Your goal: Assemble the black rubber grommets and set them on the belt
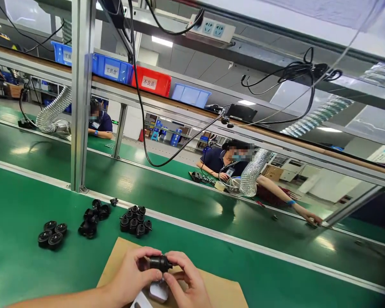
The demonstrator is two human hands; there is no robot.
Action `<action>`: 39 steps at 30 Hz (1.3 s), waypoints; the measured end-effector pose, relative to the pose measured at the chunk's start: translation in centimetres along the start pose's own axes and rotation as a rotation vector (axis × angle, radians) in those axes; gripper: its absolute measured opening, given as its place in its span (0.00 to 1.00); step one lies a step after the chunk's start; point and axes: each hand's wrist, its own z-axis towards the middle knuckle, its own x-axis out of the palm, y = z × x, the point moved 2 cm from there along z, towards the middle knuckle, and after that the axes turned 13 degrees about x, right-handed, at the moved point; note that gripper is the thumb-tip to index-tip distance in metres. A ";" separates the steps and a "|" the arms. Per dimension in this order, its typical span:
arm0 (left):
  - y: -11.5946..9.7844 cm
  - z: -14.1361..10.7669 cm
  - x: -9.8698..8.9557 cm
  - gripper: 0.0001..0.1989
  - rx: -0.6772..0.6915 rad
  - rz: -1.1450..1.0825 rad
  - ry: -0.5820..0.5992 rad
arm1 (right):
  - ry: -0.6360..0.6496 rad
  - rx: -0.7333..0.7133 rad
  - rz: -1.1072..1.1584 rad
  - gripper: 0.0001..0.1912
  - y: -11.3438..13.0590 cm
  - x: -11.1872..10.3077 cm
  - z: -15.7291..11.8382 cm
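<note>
A black cylindrical part is held between both hands above a brown paper sheet. My left hand grips its left end with thumb and fingers. At its right end, the fingertips of my right hand close on the narrower tip. Just below the part lies a small white object, and another white piece with a dark mark shows at the bottom edge, partly cut off.
Black parts stand in groups: round ones, a middle cluster and a right cluster. A metal post rises behind them. Two people sit across the bench. Black cables hang overhead.
</note>
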 end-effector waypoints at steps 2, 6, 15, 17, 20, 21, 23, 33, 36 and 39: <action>-0.2 -0.1 0.0 0.22 -0.005 0.048 0.032 | 0.020 -0.055 -0.035 0.12 0.1 -0.2 0.0; -0.3 -0.2 0.1 0.21 -0.003 0.057 0.079 | 0.078 -0.124 -0.062 0.15 0.4 -0.4 0.0; -0.2 -0.1 0.4 0.19 -0.002 -0.043 0.102 | 0.028 -0.151 -0.239 0.18 1.2 -0.8 0.1; -0.4 -0.1 0.5 0.19 0.010 -0.042 0.104 | 0.007 -0.211 -0.293 0.20 1.3 -1.0 0.2; -0.6 -0.1 0.5 0.19 0.006 -0.028 0.083 | 0.008 -0.198 -0.318 0.20 1.3 -1.1 0.1; -0.5 -0.1 0.4 0.19 0.004 -0.017 0.076 | 0.017 -0.179 -0.312 0.19 1.3 -1.1 0.0; -0.3 -0.1 0.3 0.20 0.003 -0.001 0.068 | 0.036 -0.171 -0.284 0.19 1.2 -1.0 -0.1; 0.1 -0.1 0.2 0.21 0.009 -0.044 0.083 | 0.025 -0.206 -0.230 0.21 1.8 -0.6 0.0; -0.6 -0.2 0.3 0.19 0.057 -0.033 0.092 | -0.023 -0.152 -0.256 0.20 1.6 -0.6 -0.2; -1.2 -0.3 0.4 0.20 0.106 0.003 0.074 | -0.079 -0.088 -0.282 0.18 1.2 -0.7 -0.5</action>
